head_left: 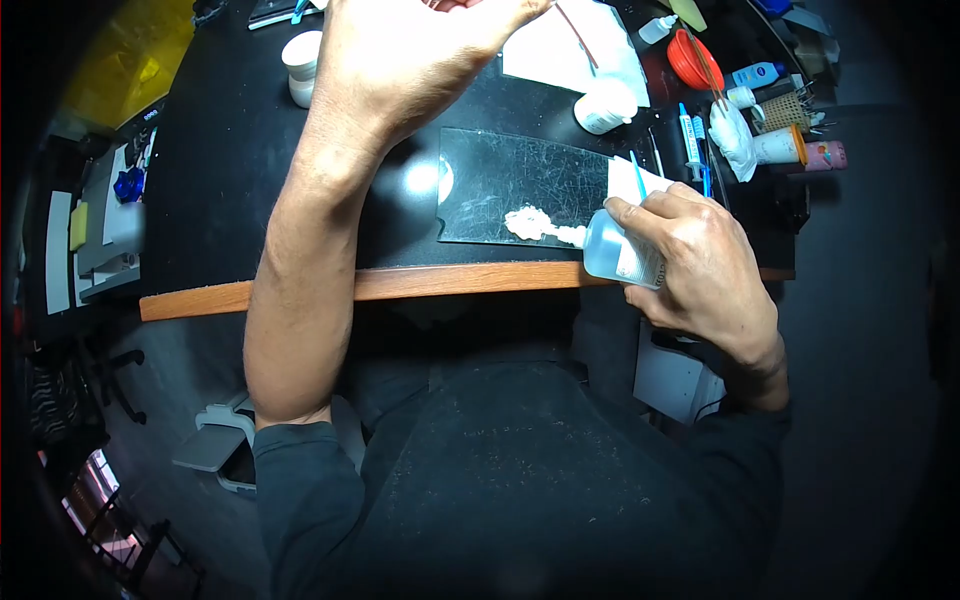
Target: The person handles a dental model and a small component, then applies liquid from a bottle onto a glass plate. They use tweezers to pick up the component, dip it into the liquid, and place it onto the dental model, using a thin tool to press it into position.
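Observation:
My right hand [700,260] is wrapped round a translucent squeeze bottle [612,250] with a printed label, held tilted at the table's front edge. Its white nozzle points left, right by a small heap of white powder [527,222] on a scratched clear plate [530,165]. A thin blue stick [638,172] shows just above that hand's fingers, over a white paper piece [618,178]. My left hand [420,50] is raised high over the table, its fingers mostly cut off by the top of the view. Its visible fingertip overlaps the upper end of a thin brown brush [577,35].
A white jar [302,68] stands left of my left forearm, and a white tub [604,107] lies behind the plate. White paper [530,50] lies at the back. To the right are a red bowl [692,62], a syringe [690,135], crumpled tissue [733,140] and an orange-rimmed cup [778,147].

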`<state>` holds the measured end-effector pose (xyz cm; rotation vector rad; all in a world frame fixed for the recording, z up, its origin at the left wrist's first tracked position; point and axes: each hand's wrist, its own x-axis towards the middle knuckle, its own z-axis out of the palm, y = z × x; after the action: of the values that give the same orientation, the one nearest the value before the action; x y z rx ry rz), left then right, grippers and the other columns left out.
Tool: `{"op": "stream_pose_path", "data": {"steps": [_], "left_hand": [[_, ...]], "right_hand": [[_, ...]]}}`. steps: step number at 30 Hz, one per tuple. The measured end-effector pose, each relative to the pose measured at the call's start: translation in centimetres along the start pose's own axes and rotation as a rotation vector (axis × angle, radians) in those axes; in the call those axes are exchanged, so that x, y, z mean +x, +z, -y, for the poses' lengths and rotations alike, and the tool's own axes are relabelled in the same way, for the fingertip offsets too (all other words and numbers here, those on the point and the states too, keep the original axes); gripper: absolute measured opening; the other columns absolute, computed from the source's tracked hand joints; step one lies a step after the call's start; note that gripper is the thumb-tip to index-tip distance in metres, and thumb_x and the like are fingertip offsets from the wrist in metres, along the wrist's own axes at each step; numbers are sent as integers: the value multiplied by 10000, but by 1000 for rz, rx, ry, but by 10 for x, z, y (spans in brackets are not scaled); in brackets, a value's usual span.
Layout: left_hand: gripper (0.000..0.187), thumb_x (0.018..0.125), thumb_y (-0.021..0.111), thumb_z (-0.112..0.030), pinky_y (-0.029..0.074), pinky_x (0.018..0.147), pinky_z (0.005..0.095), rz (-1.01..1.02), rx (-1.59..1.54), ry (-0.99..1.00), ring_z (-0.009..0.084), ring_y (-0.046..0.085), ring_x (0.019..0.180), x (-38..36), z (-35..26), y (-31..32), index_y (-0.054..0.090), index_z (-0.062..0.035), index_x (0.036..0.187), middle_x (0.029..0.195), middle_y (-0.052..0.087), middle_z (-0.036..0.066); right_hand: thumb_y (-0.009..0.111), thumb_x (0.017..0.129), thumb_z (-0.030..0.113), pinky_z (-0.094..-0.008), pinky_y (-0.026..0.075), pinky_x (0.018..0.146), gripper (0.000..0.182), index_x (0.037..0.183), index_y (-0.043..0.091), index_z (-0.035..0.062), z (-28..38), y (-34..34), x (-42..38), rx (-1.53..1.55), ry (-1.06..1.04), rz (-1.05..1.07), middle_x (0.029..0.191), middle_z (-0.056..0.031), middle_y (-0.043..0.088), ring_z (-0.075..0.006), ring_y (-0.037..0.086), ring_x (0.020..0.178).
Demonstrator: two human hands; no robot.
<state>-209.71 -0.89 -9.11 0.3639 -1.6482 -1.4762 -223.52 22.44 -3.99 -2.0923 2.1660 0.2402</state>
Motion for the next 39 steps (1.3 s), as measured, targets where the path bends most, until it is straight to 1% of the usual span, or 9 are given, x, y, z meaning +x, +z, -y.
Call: {"op": "stream_pose_path", "data": {"steps": [10,13,20,22,25,29,32,33,39], "left_hand": [[190,914,819,-228,436,613,205,-44,137,62,34,565,675,-6,5,-5,738,-69,979,834,694,7],[201,915,817,-241,433,601,204,-67,216,78,31,567,662,-10,8,-8,751,-66,989,833,709,11],[198,890,839,-225,372,562,193,307,3,-15,-1,505,616,-1,1,-12,778,-39,912,722,662,-56],[196,883,851,-219,340,533,181,324,-16,20,-21,480,588,-3,4,-2,774,-40,902,722,660,-65],[171,925,812,-140,554,727,202,429,38,-134,66,710,803,-3,4,-2,763,-2,1013,906,761,54],[230,871,858,-246,328,541,202,342,286,-116,-2,477,594,-5,-1,3,776,-32,892,744,694,-26],[199,871,852,-211,335,538,199,342,302,-142,-13,478,601,-6,-4,7,778,-27,883,744,695,-36],[182,860,861,-188,352,545,190,338,267,-134,-11,499,608,-5,-1,6,782,-25,880,754,696,-35],[324,867,745,-11,519,675,184,474,-90,-200,48,658,738,-4,-2,1,733,54,1185,938,761,83]], "right_hand": [[846,625,144,-426,573,876,600,1191,703,4,-6,3,-4,54,-32,-69,953,-183,707,-351,705,943],[852,630,162,-388,577,859,639,1224,694,-13,-20,3,-5,309,-48,-127,1009,-188,730,-328,729,952],[920,665,197,-359,576,880,709,1289,674,-33,-13,41,14,930,47,-639,1139,-189,743,-255,742,1026],[945,658,222,-347,578,869,734,1287,674,-42,-10,47,25,818,37,-698,1107,-189,740,-252,743,995],[947,655,254,-361,582,836,751,1282,671,-54,-2,49,37,715,54,-748,1027,-199,731,-265,742,930],[910,677,254,-379,575,804,733,1293,665,-58,5,57,47,640,76,-821,975,-197,721,-285,727,879],[897,668,255,-403,573,817,738,1286,661,-73,8,51,46,595,114,-797,993,-216,720,-321,720,886],[930,665,281,-374,571,787,751,1295,668,-31,6,54,47,550,88,-838,1008,-189,732,-272,728,880],[927,682,302,-384,577,840,810,1330,637,-87,8,56,44,647,109,-754,1072,-234,729,-302,736,940]]}}
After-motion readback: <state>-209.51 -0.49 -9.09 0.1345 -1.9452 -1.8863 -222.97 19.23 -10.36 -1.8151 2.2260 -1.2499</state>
